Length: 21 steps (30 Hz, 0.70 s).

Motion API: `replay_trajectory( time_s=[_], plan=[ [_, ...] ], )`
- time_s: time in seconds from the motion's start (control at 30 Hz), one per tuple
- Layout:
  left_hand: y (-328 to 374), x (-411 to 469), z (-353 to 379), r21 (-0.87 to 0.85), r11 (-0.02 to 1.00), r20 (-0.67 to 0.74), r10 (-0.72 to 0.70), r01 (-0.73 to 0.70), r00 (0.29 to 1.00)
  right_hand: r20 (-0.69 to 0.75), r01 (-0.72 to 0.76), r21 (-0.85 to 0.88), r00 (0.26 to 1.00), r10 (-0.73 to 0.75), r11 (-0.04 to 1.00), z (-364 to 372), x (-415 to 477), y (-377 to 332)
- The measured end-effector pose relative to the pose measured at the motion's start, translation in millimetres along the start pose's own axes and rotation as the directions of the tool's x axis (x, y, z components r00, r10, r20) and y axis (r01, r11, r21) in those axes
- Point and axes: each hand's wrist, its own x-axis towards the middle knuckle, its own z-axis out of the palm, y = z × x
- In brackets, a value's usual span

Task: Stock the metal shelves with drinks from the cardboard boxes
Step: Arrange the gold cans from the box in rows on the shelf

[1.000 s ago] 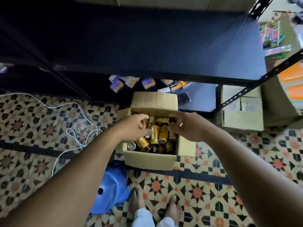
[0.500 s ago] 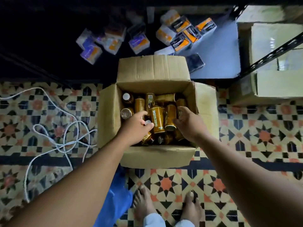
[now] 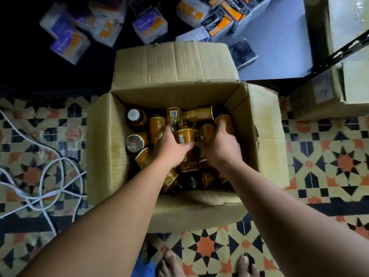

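Observation:
An open cardboard box (image 3: 103,148) stands on the tiled floor, holding several brown and gold drink cans (image 3: 156,126) that lie jumbled. Both my hands are down inside it. My left hand (image 3: 170,149) wraps around a gold can with white lettering (image 3: 184,135) in the middle of the pile. My right hand (image 3: 220,145) grips a brown can (image 3: 205,132) beside it, and its fingers also touch another can (image 3: 225,118) near the right wall. The low metal shelf (image 3: 279,48) lies just beyond the box.
Small packaged boxes (image 3: 218,25) and purple and orange packs (image 3: 67,43) lie on the low shelf, with a dark phone (image 3: 242,52). Another cardboard box (image 3: 349,56) sits behind a shelf brace at right. White cables (image 3: 40,176) coil on the floor at left. My bare feet (image 3: 171,264) stand below.
The view has tilted down and closer to the box. Both hands have reached deeper into the cans and closed around them in the middle of the pile.

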Motion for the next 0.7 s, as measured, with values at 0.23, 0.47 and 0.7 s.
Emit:
replay_trajectory(
  time_s=[0.23,0.47,0.7],
  plan=[
    [-3.8,-8.1,-2.2,0.017,0.999,0.022,0.050,-0.051,0.999,0.058,-0.020,-0.016,0.998,0.021,1.000,10.1,-3.4,-2.1],
    [-14.9,-13.4,-12.2,-0.066,0.996,0.058,0.061,-0.057,0.996,0.086,-0.118,0.262,0.991,0.099,0.958,21.9,-1.7,-3.3],
    [-21.2,-20.6,-15.9,-0.131,0.988,0.053,0.087,-0.080,0.995,0.043,-0.041,0.488,0.999,0.023,0.872,28.8,-17.8,14.4]
  ],
)
